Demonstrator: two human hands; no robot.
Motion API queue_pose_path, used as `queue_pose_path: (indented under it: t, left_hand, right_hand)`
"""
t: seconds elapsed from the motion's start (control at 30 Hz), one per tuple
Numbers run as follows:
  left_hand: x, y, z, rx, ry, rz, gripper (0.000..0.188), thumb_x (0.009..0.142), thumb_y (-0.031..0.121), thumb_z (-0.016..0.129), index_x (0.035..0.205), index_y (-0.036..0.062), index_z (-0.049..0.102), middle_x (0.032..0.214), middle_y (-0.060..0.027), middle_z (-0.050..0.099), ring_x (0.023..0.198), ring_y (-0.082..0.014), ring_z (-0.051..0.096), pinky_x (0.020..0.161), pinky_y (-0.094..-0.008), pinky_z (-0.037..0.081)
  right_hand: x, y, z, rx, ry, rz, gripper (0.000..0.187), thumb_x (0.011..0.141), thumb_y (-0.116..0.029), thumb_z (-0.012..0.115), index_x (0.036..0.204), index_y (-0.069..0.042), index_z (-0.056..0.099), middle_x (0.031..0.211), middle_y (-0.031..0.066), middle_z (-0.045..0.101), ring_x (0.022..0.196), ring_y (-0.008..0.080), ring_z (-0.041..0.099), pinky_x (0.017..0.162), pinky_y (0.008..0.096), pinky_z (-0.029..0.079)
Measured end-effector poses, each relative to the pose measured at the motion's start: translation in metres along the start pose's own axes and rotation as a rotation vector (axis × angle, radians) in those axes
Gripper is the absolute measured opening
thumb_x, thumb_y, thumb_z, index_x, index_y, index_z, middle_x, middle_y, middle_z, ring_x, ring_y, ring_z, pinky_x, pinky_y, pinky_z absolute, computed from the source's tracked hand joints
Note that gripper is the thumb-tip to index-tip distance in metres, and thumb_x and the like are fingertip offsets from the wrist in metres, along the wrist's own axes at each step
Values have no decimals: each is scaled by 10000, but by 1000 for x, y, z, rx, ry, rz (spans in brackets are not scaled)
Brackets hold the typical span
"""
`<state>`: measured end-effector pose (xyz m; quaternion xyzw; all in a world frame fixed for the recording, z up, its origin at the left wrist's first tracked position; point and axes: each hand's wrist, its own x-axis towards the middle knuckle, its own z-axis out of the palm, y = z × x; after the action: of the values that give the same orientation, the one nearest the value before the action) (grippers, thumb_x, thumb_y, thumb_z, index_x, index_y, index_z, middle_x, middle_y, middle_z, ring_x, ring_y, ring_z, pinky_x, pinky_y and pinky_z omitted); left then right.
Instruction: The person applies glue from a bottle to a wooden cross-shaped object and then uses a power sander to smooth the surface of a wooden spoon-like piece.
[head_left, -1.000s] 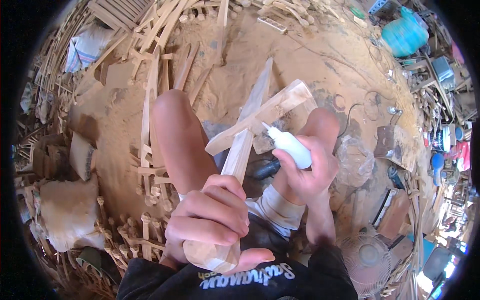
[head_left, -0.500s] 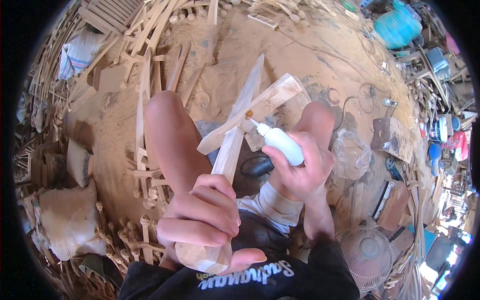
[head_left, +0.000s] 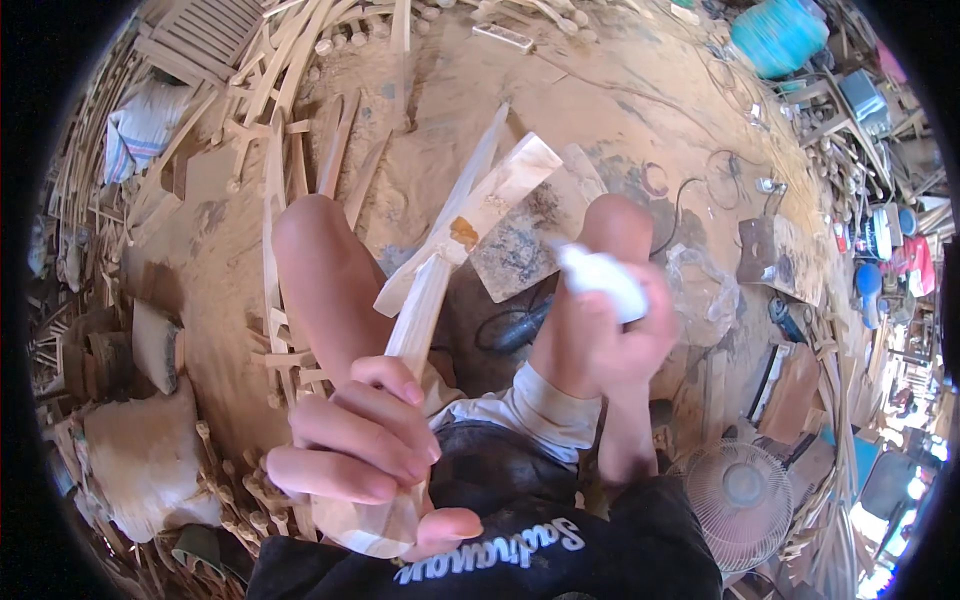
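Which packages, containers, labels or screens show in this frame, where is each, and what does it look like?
White squeeze bottle: in the right hand, small, rounded, blurred, no label readable.
Sacks: lower left on the ground, pale, lumpy.
Turquoise container: top right, rounded.
Lettering on dark shirt: bottom centre, white, on black cloth.
No screens or signs visible.
The left hand grips a pale wooden piece.
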<state>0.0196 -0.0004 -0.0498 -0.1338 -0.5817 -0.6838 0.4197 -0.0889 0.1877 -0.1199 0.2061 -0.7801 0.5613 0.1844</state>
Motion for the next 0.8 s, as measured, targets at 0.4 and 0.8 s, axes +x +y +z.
queue_pose_path:
  t: [0.4, 0.8]
  left_hand:
    - [14, -11, -5, 175, 112, -98, 401, 842, 298, 792, 1050, 152, 481, 951, 18, 436, 825, -113, 505, 940, -408, 347]
    - [41, -27, -11, 130, 106, -48, 207, 880, 205, 609, 936, 32, 509, 914, -83, 376, 839, -240, 396, 1157, -563, 293]
  right_hand:
    - [-164, 377, -79, -585, 341, 658, 317, 790, -134, 842, 1040, -42, 670, 960, 132, 709, 886, 274, 694, 825, 391, 541]
    - [-143, 421, -132, -1237, 348, 619, 219, 873, -170, 587, 969, -2, 691, 935, 216, 685, 895, 405, 660, 825, 492, 531]
